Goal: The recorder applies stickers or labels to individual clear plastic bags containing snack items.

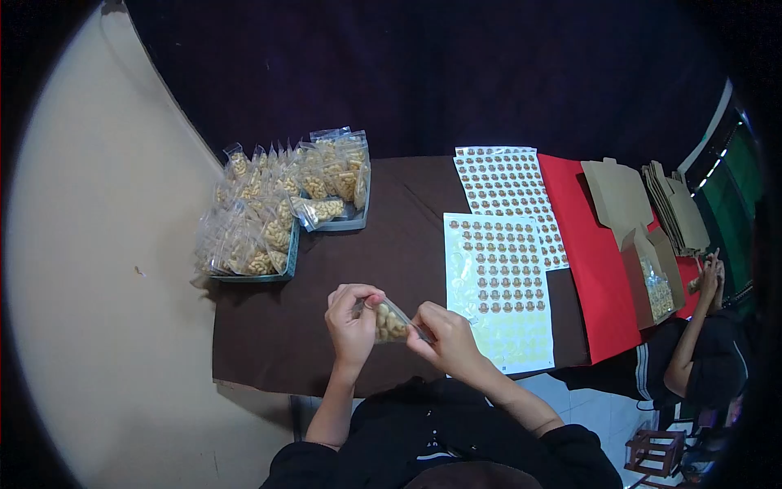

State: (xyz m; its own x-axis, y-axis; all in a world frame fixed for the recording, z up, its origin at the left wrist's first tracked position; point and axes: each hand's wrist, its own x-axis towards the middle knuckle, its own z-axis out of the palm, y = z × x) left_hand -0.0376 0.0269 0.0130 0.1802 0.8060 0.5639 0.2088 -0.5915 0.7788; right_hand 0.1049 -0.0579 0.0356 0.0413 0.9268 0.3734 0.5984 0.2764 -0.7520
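Observation:
A clear plastic pouch of pale, nut-like snack pieces [389,324] is held above the near part of the brown-covered table [391,257]. My left hand [354,321] grips it by its upper left corner, thumb on top. The fingers of my right hand [445,336] pinch the pouch's right edge. Just right of my right hand lies a sheet of round stickers [507,263]; its lower rows and part of its left side are bare of printed stickers. More sticker sheets [498,177] lie behind, partly covered by it.
At the back left stand a teal basket [291,264] and a pale container [342,225], both crammed with filled pouches. On a red cloth [574,244] to the right are an opened cardboard box [638,293] holding pouches and stacked flat boxes [678,214]. Another person [702,354] works there.

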